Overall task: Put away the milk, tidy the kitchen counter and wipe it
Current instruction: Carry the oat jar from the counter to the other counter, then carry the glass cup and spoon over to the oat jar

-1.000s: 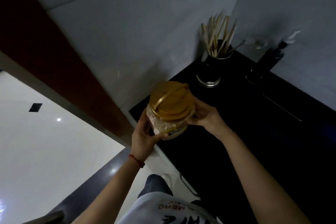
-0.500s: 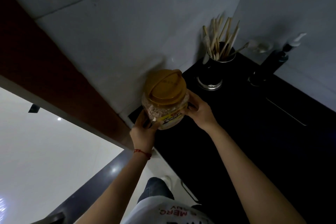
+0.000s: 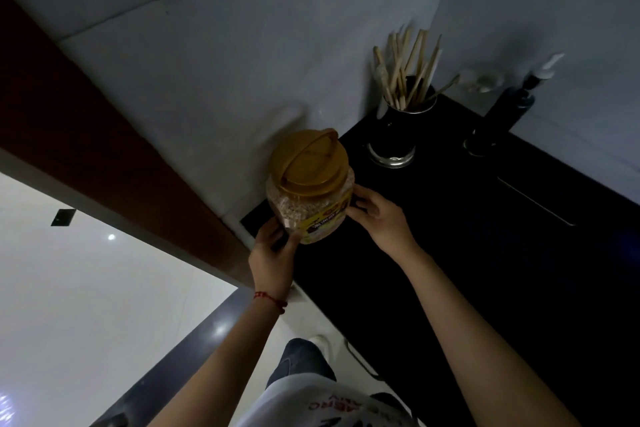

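Observation:
A clear plastic jar (image 3: 311, 199) with a golden lid and carry handle, filled with pale flakes, is at the back left corner of the black counter (image 3: 485, 270), close to the wall. My left hand (image 3: 273, 250) grips its lower left side. My right hand (image 3: 377, 218) holds its right side with curled fingers. Whether the jar's base touches the counter is hidden by my hands.
A dark cup of wooden chopsticks (image 3: 401, 121) stands behind the jar to the right. A dark pump bottle (image 3: 505, 114) stands further right by the wall. A long slot (image 3: 536, 201) lies in the counter. White floor is at left.
Both hands carried the jar forward and down toward the counter's back left corner by the wall. The grip on it stayed the same.

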### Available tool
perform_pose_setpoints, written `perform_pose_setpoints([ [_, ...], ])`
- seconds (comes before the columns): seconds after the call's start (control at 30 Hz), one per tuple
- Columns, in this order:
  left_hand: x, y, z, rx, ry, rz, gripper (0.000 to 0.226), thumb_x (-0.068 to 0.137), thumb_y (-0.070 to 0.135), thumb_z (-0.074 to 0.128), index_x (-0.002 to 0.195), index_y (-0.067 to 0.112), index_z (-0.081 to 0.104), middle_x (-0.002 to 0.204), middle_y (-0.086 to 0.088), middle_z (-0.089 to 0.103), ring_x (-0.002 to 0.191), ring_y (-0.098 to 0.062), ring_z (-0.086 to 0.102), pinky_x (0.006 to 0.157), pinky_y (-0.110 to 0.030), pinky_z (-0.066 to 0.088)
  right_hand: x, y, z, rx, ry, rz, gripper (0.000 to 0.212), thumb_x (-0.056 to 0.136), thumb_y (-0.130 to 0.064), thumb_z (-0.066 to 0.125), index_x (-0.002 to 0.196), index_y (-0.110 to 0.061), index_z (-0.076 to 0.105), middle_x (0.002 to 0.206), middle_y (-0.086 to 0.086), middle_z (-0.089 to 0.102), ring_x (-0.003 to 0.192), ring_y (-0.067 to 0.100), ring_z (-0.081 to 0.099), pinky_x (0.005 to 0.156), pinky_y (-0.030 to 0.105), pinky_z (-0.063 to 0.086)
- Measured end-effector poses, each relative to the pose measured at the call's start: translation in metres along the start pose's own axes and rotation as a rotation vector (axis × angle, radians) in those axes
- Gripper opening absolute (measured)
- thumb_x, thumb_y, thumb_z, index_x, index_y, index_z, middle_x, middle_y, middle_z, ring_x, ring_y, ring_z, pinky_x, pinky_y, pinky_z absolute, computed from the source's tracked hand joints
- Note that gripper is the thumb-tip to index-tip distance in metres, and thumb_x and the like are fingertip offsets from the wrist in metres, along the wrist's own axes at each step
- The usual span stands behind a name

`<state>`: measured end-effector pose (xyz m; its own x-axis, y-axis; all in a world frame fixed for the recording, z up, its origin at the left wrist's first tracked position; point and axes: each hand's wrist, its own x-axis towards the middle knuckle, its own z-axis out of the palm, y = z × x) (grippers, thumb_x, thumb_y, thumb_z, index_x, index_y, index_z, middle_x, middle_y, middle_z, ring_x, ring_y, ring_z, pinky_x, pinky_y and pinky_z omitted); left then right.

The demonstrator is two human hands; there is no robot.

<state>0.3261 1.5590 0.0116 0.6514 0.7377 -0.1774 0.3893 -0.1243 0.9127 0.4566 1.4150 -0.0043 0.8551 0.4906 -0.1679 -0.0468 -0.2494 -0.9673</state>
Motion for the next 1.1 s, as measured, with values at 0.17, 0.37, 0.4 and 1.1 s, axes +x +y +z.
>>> perform_pose_setpoints([
  [0.17,-0.031,-0.011,0.005,0.003,-0.089,-0.003,0.024,0.087,0.023,0.058,0.105,0.007,0.060,0.101,-0.006,0.066,0.086,-0.018,0.062,0.073,-0.018,0.048,-0.058,0.018,-0.021,-0.056,0.114,0.103,0.048,0.086,-0.028,0.062,0.131,-0.021,0.048,0.121,-0.017,0.051,0.108,0.003,0.053,0.079,0.007,0.043],
  [0.37,-0.065,-0.016,0.043,0.106,-0.526,0.062,0.008,0.088,0.022,0.056,0.093,0.017,0.062,0.080,0.012,0.062,0.075,0.002,0.057,0.059,0.002,0.042,-0.159,0.046,-0.063,0.028,0.409,0.299,0.036,0.088,-0.029,0.058,0.124,-0.026,0.055,0.113,-0.016,0.056,0.096,-0.006,0.054,0.074,0.007,0.040],
  [0.4,-0.071,-0.015,0.052,0.141,-0.585,0.091,0.007,0.088,0.020,0.057,0.090,0.017,0.063,0.077,0.012,0.062,0.074,0.002,0.057,0.059,0.003,0.041,-0.176,0.052,-0.069,0.028,0.472,0.326,0.034,0.088,-0.029,0.058,0.122,-0.027,0.056,0.111,-0.016,0.057,0.098,-0.004,0.054,0.076,0.008,0.039],
  [1.1,-0.316,-0.015,0.198,0.526,-1.874,0.699,0.016,0.089,0.013,0.055,0.098,0.004,0.064,0.086,-0.009,0.064,0.083,-0.020,0.060,0.077,-0.029,0.048,-0.544,0.113,0.046,0.568,1.950,0.740,0.024,0.090,-0.005,0.053,0.112,0.001,0.060,0.093,0.016,0.067,0.078,0.024,0.062,0.070,0.028,0.048],
])
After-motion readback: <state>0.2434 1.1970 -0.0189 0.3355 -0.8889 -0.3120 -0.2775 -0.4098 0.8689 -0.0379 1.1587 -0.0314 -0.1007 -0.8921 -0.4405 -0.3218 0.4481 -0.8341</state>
